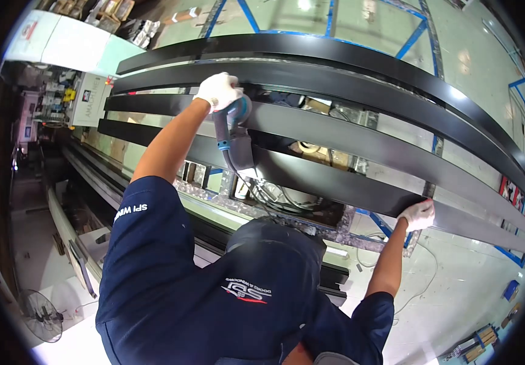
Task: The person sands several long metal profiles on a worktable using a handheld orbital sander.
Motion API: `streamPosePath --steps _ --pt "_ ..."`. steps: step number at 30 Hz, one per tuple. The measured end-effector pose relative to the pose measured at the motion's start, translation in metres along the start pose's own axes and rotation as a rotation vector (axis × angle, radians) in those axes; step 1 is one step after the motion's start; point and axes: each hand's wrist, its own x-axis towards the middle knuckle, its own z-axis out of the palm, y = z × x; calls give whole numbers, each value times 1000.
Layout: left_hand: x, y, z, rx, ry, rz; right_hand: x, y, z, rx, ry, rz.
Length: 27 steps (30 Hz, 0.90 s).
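Note:
My left hand (219,91), in a white glove, is closed over the top of a teal-and-black power sander (222,131). The sander rests on a long, flat grey metal profile (335,131), its underside hidden. A grey bag-like part (242,152) and a dark cord hang from it on my side. My right hand (418,215), also gloved, has its fingers closed around the edge of the nearest long profile (329,181), far to the right of the sander. Two darker profiles (335,79) lie parallel beyond these.
The profiles lie across a blue-and-grey metal frame (411,39). Beneath them, coiled cables (281,198) and other items sit in the frame's shelf. More long profiles (211,234) lie close to my body. A floor fan (40,315) stands at lower left, and a loose cord (430,277) trails on the floor.

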Motion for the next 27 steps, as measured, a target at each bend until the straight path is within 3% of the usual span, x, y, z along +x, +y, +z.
streamPosePath --steps 3,9,15,19,27 --pt "0 -74 -2 24 3 -109 2 -1 -5 -8 -68 55" --pt "-11 -167 -20 -85 -38 -362 3 -7 -6 -138 -34 10" --pt "-15 -218 -12 -75 -5 -404 6 4 3 -193 -3 -21" --pt "-19 -196 -6 -13 46 -309 5 3 3 -173 3 5" --pt "-13 -60 -6 -27 32 -216 2 2 1 -134 -27 41"
